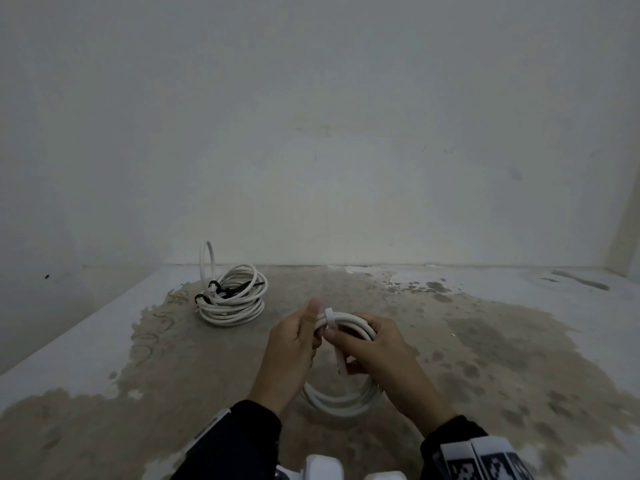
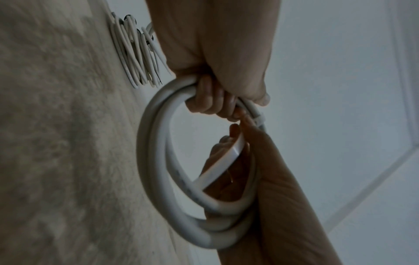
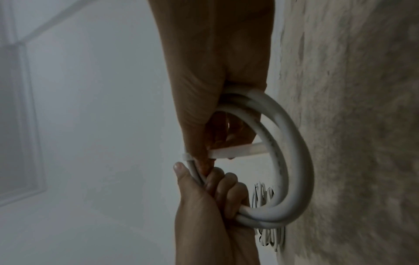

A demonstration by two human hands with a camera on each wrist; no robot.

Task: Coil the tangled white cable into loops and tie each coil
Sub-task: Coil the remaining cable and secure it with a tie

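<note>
A coil of thick white cable (image 1: 343, 401) hangs upright between both hands above the stained floor. My left hand (image 1: 294, 341) grips the coil's top left, thumb raised; its fingers (image 2: 211, 100) curl through the loop. A white strap (image 1: 329, 315) wraps around the strands at the top, and its tail (image 1: 341, 362) hangs down inside the loop. My right hand (image 1: 370, 344) pinches the strap (image 3: 235, 151) close to the wrap, thumb against the cable. The left wrist view shows the coil (image 2: 154, 161) and the strap (image 2: 224, 161) lying across the right palm.
A pile of thinner white cable coils (image 1: 232, 296) bound with black ties lies on the floor at the back left, one loop standing against the wall. It also shows as coils (image 2: 136, 53) and coils (image 3: 269, 238). White objects (image 1: 322, 469) sit at the bottom edge.
</note>
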